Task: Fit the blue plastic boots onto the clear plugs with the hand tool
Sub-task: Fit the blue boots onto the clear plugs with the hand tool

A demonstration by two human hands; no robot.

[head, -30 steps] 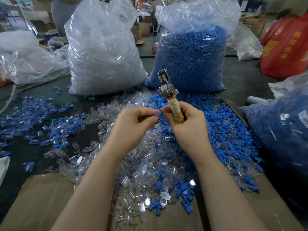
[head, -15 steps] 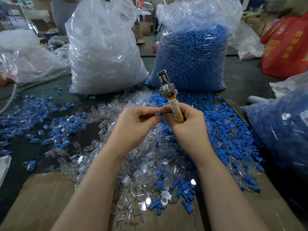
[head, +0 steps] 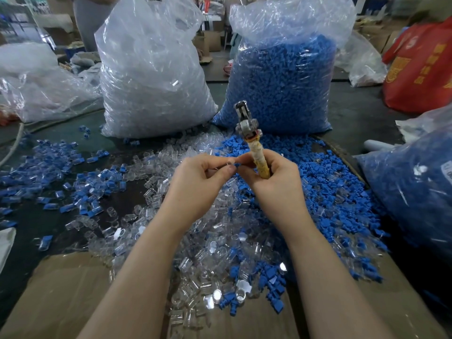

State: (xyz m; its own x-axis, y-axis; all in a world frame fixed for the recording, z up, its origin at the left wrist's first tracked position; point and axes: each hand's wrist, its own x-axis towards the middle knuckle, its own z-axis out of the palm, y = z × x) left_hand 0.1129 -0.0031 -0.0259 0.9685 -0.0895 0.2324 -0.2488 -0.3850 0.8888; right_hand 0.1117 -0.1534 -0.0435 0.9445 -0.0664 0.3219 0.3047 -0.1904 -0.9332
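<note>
My right hand (head: 276, 179) grips the hand tool (head: 252, 140) by its tape-wrapped yellowish handle, the metal head pointing up and away. My left hand (head: 203, 182) pinches a small clear plug with thumb and forefinger, and its fingertips meet those of the right hand, where a blue boot (head: 237, 164) shows between them. The plug itself is mostly hidden by the fingers. Below and around both hands lies a heap of loose clear plugs (head: 215, 243) and a heap of loose blue boots (head: 325, 192).
A tall bag of clear plugs (head: 151, 77) and a tall bag of blue boots (head: 281, 77) stand behind the heaps. Another bag of blue parts (head: 415, 187) is at right, a red bag (head: 423, 67) behind it. Assembled blue-and-clear pieces (head: 56, 177) lie scattered left. Cardboard (head: 63, 297) covers the near edge.
The fingertips of both hands have come together, and a blue boot now shows between them. The tool stays upright in the right hand.
</note>
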